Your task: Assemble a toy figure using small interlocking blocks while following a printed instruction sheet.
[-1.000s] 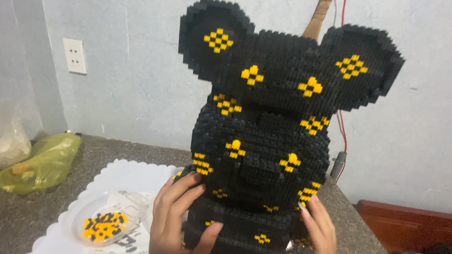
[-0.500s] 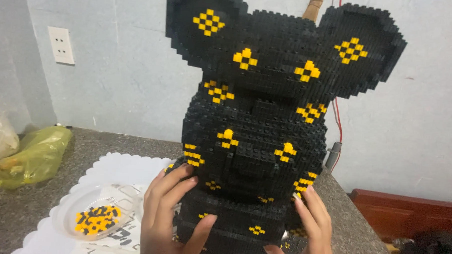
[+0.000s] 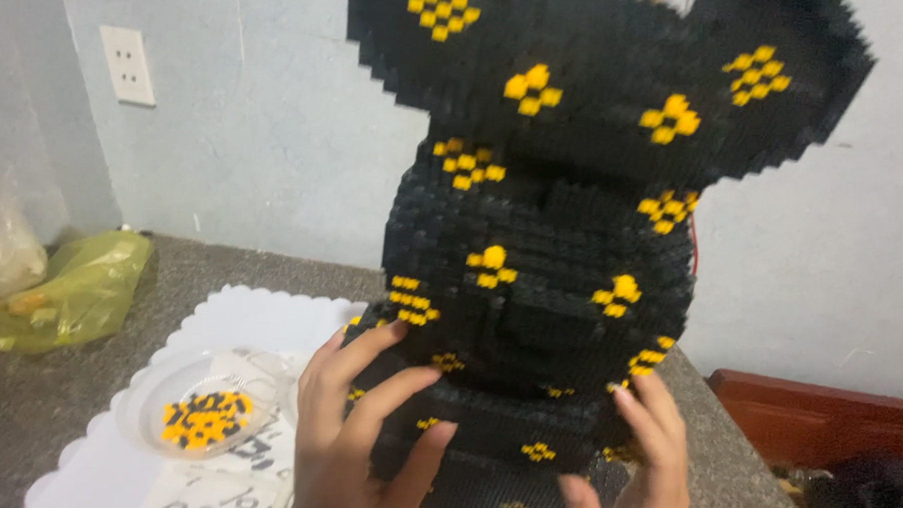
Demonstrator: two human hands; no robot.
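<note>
Black brick bear figure with yellow dots stands on the tabletop. Left hand and right hand press its lower body, fingers spread flat against it. Step looks like steadying or seating bricks; next needs even pressure. Dish of loose pieces left of figure.

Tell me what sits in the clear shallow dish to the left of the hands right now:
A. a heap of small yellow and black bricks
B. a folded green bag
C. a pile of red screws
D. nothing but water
A: the clear dish on the white scalloped mat holds a heap of small yellow and black bricks, beside the left hand that presses on the black brick bear figure.
</note>
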